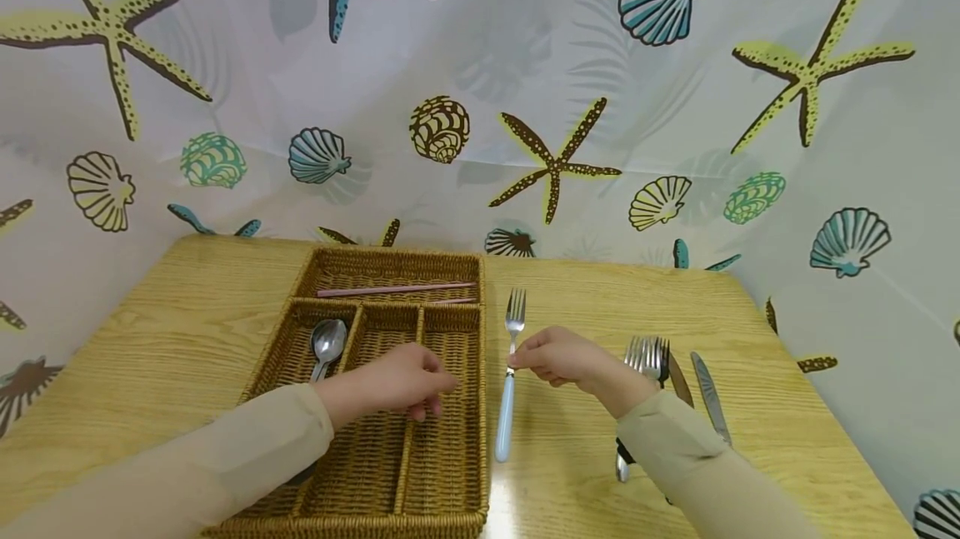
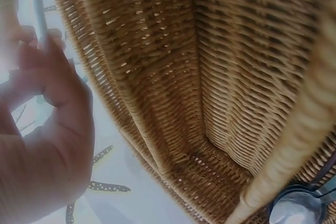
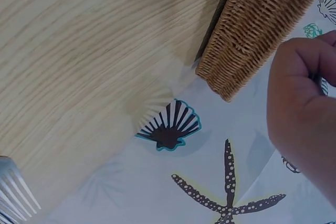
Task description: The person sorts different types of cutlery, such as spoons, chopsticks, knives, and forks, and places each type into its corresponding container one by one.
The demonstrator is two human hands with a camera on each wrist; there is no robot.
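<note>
Between thumb and fingertips, my right hand [image 1: 567, 356] pinches a fork [image 1: 506, 416] with a light blue handle, near where the handle meets the metal neck. Its tines point away from me, just right of a wicker cutlery tray [image 1: 483, 439]. Over the tray's right-hand compartments hangs my left hand [image 1: 397, 379], fingers loosely bent and holding nothing. The left wrist view shows this left hand [image 2: 58, 114] beside the wicker walls, with the blue handle [image 2: 37, 3] beyond it. Spoons [image 1: 328, 341] lie in the left compartment, partly covered by the left arm.
Pink chopsticks [image 1: 393, 290] lie in the tray's back compartment. Right of my right hand are several forks [image 1: 645, 354] in a pile, a table knife [image 1: 710, 396] and a brownish utensil [image 1: 680, 381], partly under the right sleeve. A shell-and-starfish patterned cloth [image 1: 390, 64] surrounds the wooden table [image 1: 600, 297].
</note>
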